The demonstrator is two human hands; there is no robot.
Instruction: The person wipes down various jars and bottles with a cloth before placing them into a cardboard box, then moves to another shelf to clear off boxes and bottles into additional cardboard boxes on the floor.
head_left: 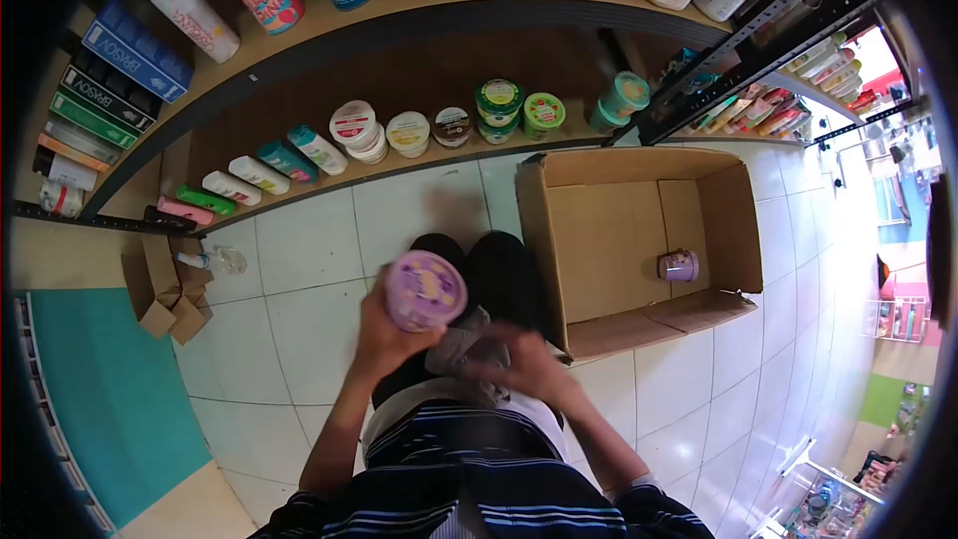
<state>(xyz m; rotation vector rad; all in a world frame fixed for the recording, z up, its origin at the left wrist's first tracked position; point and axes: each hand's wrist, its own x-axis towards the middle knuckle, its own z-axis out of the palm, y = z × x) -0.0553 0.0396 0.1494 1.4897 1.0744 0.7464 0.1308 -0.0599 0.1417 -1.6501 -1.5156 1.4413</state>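
A round purple tub with a patterned lid (426, 290) is in my left hand (384, 334), whose fingers wrap round its side, lid facing up. My right hand (514, 359) is just right of it, blurred by motion, over a grey cloth (461, 351) in my lap. The fingers of that hand look closed on the cloth, but the blur hides the exact grip. To the right, a large open cardboard box (609, 240) holds one small purple tub (679, 266) near its right side.
A lower shelf (449, 153) ahead carries bottles and round tubs (408, 133); an upper shelf (399, 28) holds jars, cans and boxes. Small cardboard pieces (160, 289) and a clear plastic bottle (228, 260) lie on the tiled floor at left.
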